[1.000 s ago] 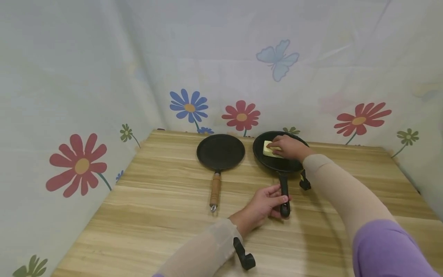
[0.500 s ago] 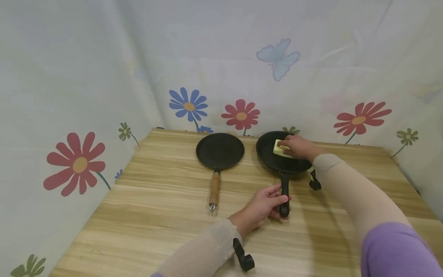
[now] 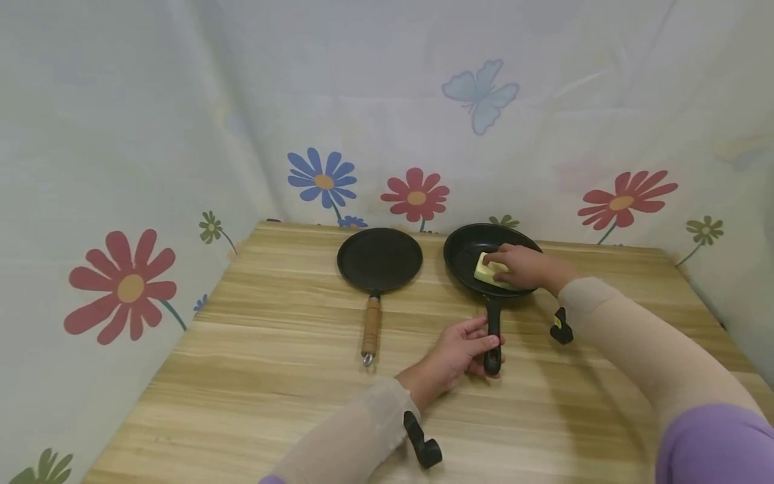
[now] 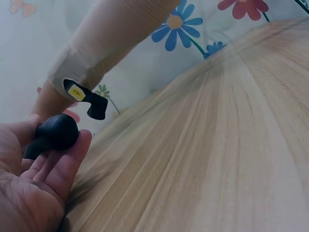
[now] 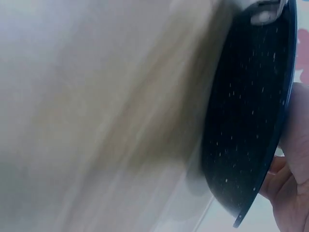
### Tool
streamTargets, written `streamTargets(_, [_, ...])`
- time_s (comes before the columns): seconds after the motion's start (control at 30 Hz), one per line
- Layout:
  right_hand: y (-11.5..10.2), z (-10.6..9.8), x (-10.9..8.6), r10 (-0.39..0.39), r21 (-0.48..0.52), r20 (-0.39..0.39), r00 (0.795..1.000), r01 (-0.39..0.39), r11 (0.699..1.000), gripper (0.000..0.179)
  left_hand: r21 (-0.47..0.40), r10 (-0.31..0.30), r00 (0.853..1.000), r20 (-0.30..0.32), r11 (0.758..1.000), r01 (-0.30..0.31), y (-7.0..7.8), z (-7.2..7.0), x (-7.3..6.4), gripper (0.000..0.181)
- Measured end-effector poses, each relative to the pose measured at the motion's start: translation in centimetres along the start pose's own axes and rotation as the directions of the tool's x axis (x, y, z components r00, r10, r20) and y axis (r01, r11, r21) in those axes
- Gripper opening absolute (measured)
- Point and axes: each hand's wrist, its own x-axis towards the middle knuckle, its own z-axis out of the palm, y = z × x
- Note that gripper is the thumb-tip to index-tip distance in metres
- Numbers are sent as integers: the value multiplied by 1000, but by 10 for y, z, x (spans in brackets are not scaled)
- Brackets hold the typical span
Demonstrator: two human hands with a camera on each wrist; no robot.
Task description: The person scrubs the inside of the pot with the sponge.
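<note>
A black frying pan is at the back right of the table, its handle pointing toward me. My left hand holds that handle, thumb on top and fingers beneath; the handle's rounded end shows in the left wrist view. Inside the pan, my right hand grips a pale yellow sponge against the pan's inner surface. Part of the sponge is hidden under the fingers. From the right wrist view, the pan's speckled outer wall hides most of that hand.
Left of the frying pan lies a flat round black pan with a wooden handle. Both stand on a wood-grain table. A flower-printed cloth rises behind and at the sides. Black clips hang at both wrists.
My right hand has moved the sponge right, then toward the pan's near side. The pan shifted slightly right, then back a little. My left hand keeps its hold on the handle.
</note>
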Motion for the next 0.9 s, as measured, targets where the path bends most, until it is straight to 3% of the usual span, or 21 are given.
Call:
streamTargets(0.13, [-7, 1, -1, -90, 13, -45, 995, 91, 996, 33, 4, 10, 1000, 16, 1000, -10, 2, -2, 1, 55])
streamTargets(0.27, [-13, 3, 1, -124, 71, -56, 991, 127, 989, 32, 5, 12, 999, 30, 1000, -12, 3, -4, 1, 54])
streamTargets(0.63, [-32, 11, 25, -13, 221, -86, 996, 31, 975, 38, 23, -7, 997, 75, 1000, 6, 4, -3, -3, 54])
streamTargets(0.8, [-35, 9, 32, 0, 238, -48, 999, 11, 971, 38, 23, 1, 999, 37, 1000, -2, 2, -2, -3, 53])
streamTargets(0.9, [-34, 4, 33, -33, 201, 3, 999, 32, 979, 36, 3, 11, 1000, 10, 1000, -11, 1, 1, -3, 55])
